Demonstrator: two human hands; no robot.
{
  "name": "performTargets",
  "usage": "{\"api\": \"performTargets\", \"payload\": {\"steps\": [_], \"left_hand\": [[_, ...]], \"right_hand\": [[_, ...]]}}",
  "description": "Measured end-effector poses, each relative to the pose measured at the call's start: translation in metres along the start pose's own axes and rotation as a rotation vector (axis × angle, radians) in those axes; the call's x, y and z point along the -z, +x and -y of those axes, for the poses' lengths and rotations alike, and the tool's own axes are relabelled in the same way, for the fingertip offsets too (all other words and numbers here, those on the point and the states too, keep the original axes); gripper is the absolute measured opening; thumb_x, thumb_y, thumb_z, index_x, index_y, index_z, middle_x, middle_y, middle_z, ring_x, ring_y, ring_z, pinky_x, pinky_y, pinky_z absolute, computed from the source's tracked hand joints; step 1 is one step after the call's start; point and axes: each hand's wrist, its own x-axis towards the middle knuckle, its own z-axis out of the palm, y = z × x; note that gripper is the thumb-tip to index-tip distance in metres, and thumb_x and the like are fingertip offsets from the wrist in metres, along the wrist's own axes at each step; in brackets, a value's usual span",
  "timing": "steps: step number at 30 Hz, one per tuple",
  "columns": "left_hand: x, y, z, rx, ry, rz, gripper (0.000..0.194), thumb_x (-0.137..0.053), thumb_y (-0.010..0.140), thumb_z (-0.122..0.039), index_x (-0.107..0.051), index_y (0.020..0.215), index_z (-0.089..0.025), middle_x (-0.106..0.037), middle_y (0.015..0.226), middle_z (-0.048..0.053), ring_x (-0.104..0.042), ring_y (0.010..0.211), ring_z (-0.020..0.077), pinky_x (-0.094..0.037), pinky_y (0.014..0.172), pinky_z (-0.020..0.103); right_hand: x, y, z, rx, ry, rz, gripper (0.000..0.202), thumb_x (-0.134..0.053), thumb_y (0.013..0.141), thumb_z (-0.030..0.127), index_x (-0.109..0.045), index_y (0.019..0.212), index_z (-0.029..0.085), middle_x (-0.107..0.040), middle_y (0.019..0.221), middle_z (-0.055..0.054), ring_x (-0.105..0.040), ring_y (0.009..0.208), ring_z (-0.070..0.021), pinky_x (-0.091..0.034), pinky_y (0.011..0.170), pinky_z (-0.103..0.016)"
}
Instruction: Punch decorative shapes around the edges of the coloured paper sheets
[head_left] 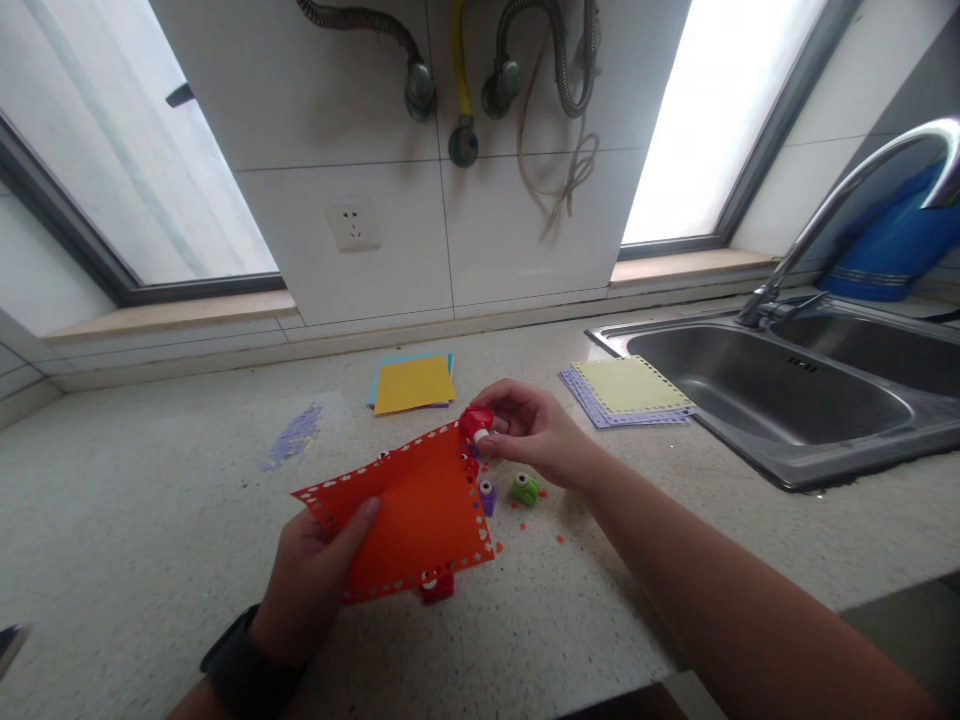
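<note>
An orange sheet point(416, 510) with small shapes punched along its edges is held up by my left hand point(322, 560), thumb on top and fingers beneath. My right hand point(529, 430) pinches a small red punch point(475, 422) at the sheet's upper right corner. Just right of the sheet, a purple punch point(487, 496) and a green punch point(524, 489) stand on the counter. Another red punch point(437, 588) shows partly under the sheet's lower edge. Small orange scraps point(523, 526) lie near the green punch.
Yellow and blue sheets point(414, 385) are stacked behind the orange one. Pale yellow and lilac punched sheets point(630, 387) lie by the steel sink point(757, 385) at right. Purple scraps point(295, 436) form a pile at left. A faucet point(847, 190) rises over the sink.
</note>
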Motion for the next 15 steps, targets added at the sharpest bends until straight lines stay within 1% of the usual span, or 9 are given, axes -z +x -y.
{"api": "performTargets", "payload": {"steps": [2, 5, 8, 10, 13, 15], "left_hand": [[-0.0001, -0.0010, -0.0006, 0.013, -0.025, 0.002, 0.026, -0.082, 0.075, -0.038, -0.077, 0.090, -0.018, -0.082, 0.093, 0.007, -0.078, 0.083, 0.0282, -0.065, 0.073, 0.034], [0.0008, -0.0023, -0.0005, 0.038, -0.062, 0.010, 0.025, -0.083, 0.076, -0.035, -0.077, 0.093, -0.018, -0.082, 0.095, 0.008, -0.079, 0.083, 0.0295, -0.065, 0.074, 0.037], [0.0017, -0.0026, 0.0000, 0.084, -0.109, 0.022, 0.025, -0.082, 0.078, -0.033, -0.077, 0.098, -0.018, -0.082, 0.100, 0.009, -0.079, 0.084, 0.0303, -0.066, 0.074, 0.040], [0.0017, -0.0022, 0.0002, 0.114, -0.146, 0.028, 0.024, -0.080, 0.080, -0.031, -0.077, 0.100, -0.018, -0.082, 0.101, 0.009, -0.079, 0.083, 0.0298, -0.066, 0.074, 0.040], [0.0013, -0.0009, 0.0004, 0.140, -0.180, 0.037, 0.023, -0.080, 0.080, -0.028, -0.077, 0.101, -0.018, -0.082, 0.101, 0.009, -0.079, 0.083, 0.0293, -0.066, 0.074, 0.039], [0.0011, 0.0002, 0.0006, 0.150, -0.192, 0.049, 0.027, -0.081, 0.079, -0.028, -0.076, 0.103, -0.018, -0.082, 0.099, 0.010, -0.079, 0.081, 0.0295, -0.066, 0.073, 0.039]], "right_hand": [[-0.0004, -0.0002, -0.0001, -0.042, -0.013, -0.004, 0.040, -0.090, 0.067, 0.016, -0.069, 0.102, 0.020, -0.073, 0.087, 0.000, -0.070, 0.076, -0.0095, -0.059, 0.075, -0.024], [0.0006, -0.0002, -0.0016, -0.086, -0.021, -0.020, 0.039, -0.089, 0.069, 0.020, -0.071, 0.104, 0.019, -0.074, 0.086, -0.001, -0.070, 0.075, -0.0110, -0.060, 0.072, -0.025], [0.0022, 0.0000, -0.0029, -0.126, -0.058, -0.019, 0.038, -0.088, 0.072, 0.024, -0.073, 0.106, 0.018, -0.075, 0.090, -0.004, -0.071, 0.078, -0.0129, -0.060, 0.072, -0.027], [0.0028, 0.0000, -0.0023, -0.155, -0.097, -0.011, 0.036, -0.086, 0.075, 0.027, -0.073, 0.107, 0.018, -0.076, 0.092, -0.005, -0.071, 0.078, -0.0128, -0.059, 0.072, -0.026], [0.0026, -0.0001, 0.0000, -0.180, -0.147, 0.001, 0.032, -0.084, 0.078, 0.031, -0.074, 0.106, 0.018, -0.076, 0.092, -0.006, -0.070, 0.077, -0.0127, -0.059, 0.071, -0.026], [0.0021, -0.0001, 0.0013, -0.194, -0.177, 0.015, 0.030, -0.082, 0.080, 0.033, -0.075, 0.103, 0.017, -0.075, 0.091, -0.006, -0.069, 0.075, -0.0128, -0.058, 0.069, -0.027]]}}
